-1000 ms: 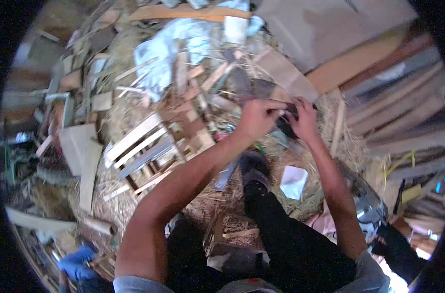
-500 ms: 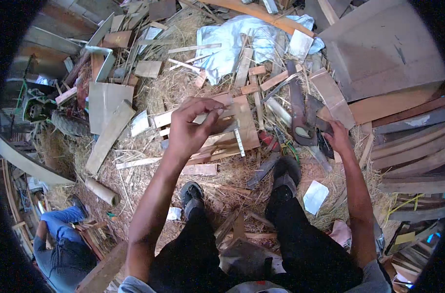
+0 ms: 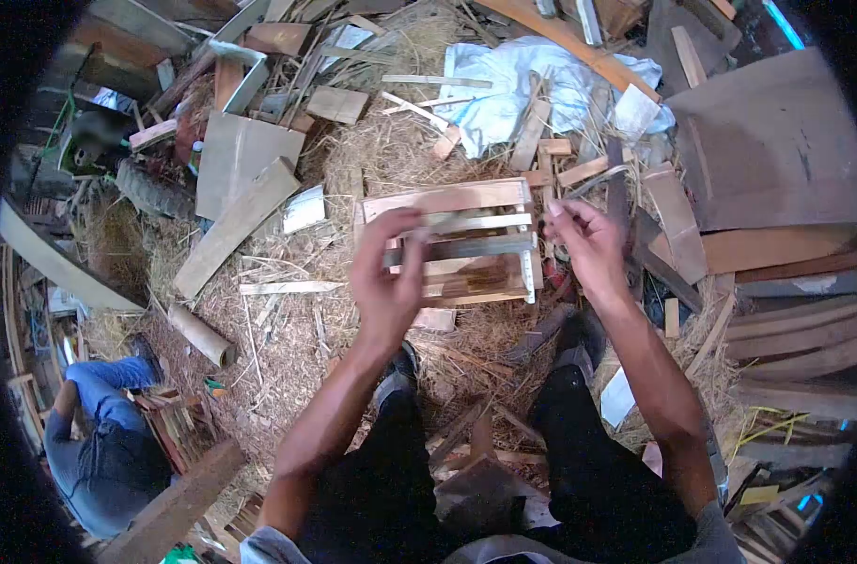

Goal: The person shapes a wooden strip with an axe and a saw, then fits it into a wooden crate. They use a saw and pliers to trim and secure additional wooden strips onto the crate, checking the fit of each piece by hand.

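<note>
The right hand [image 3: 586,252] has left the dark pieces on the person's right, where it was reaching in the previous view, and is now raised near the right end of the slatted wooden frame [image 3: 477,195]. Its fingers are loosely bent, with the fingertips close together; whether they pinch anything small cannot be told. The left hand [image 3: 383,277] is still raised, now in front of the frame's left part, thumb and fingers curled toward each other. Blur at its fingertips hides whether it grips anything, and contact with the frame cannot be judged.

The frame lies ahead of the feet, more of its slats showing than before. Its right edge is marked by an upright pale strip [image 3: 529,268], with the right hand just beyond. Past the far edge are loose wood scraps and a crumpled white sheet [image 3: 513,105]; a wide brown board [image 3: 776,141] bounds the far right, with stacked planks [image 3: 800,352] below it.

Between frame and shoes runs a narrow band of straw [image 3: 466,348], crossed by offcuts. Wider straw spreads to the left, as far as a cardboard tube [image 3: 201,336]. Well apart at lower left, another person in blue trousers [image 3: 104,390] is beside a thick beam [image 3: 170,508].
</note>
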`<state>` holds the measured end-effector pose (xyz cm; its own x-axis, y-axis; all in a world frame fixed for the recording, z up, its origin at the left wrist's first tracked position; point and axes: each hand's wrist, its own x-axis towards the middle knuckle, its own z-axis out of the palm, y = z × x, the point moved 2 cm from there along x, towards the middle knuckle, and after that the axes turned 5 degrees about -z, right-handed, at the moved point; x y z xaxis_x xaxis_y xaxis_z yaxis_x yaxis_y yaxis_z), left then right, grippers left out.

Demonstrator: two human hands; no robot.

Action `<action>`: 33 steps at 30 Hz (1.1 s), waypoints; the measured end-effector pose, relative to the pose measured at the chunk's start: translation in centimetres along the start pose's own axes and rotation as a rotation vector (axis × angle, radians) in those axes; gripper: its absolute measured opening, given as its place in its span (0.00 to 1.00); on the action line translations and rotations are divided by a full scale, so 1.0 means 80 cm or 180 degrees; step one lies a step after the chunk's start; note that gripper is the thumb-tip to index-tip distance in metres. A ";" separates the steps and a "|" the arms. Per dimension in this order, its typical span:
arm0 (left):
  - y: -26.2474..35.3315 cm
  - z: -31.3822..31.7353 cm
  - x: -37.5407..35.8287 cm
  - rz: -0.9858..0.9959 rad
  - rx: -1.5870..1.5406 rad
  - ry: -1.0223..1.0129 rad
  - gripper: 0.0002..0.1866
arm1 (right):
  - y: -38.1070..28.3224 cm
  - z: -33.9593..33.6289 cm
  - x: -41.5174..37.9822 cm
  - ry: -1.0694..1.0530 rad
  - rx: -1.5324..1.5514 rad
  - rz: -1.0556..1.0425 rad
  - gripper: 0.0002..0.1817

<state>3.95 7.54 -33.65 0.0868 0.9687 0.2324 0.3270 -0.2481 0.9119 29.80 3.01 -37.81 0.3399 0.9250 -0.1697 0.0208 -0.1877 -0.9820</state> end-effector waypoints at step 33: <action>-0.058 -0.058 -0.026 -0.1518 -0.1173 0.0327 0.06 | 0.010 0.028 -0.006 0.0078 0.0121 0.0001 0.10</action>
<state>-2.12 6.69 -36.83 -0.0862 0.9727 -0.2155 -0.0413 0.2127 0.9763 27.53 3.20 -38.74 0.3629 0.9165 -0.1684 -0.0149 -0.1750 -0.9845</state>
